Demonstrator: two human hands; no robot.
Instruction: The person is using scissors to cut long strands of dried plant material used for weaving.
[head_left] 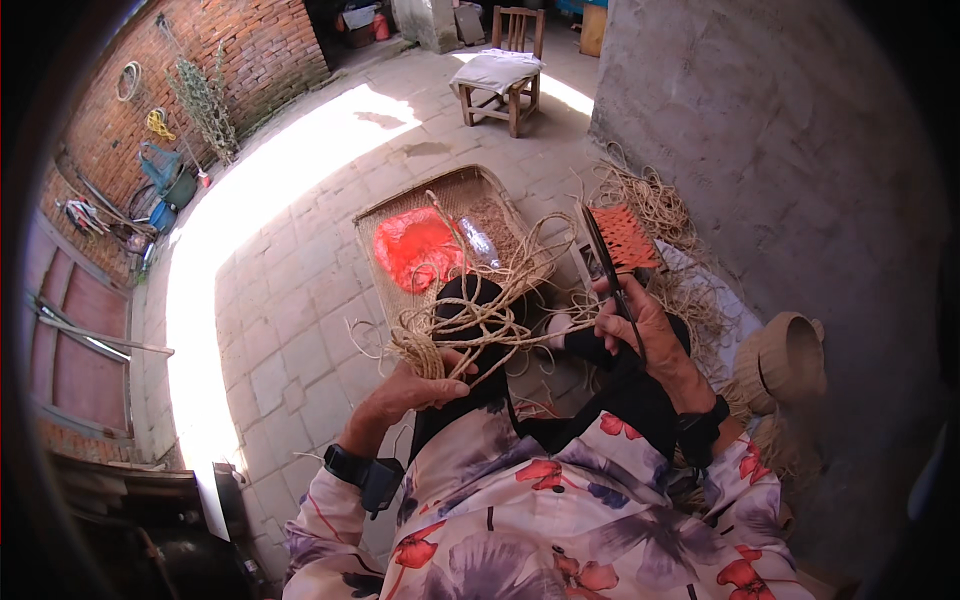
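Note:
My left hand (412,388) is closed round a bundle of tan straw rope (485,325). Loose loops of the rope spread upward from it over my dark-trousered knees. My right hand (655,335) grips dark scissors (603,255), their blades pointing up and away from me. Part of the handle is hidden by the fingers. A strand of rope stretches across from the bundle toward the right hand; whether that hand also pinches it I cannot tell.
Beyond my knees lies a shallow woven tray (365,222) with a red plastic bag (415,245) and a clear bottle (480,243). An orange-red woven seat (622,238), heaped rope (645,200) and a woven basket (775,365) stand right, by a grey wall (770,150). A wooden chair (505,80) stands farther off.

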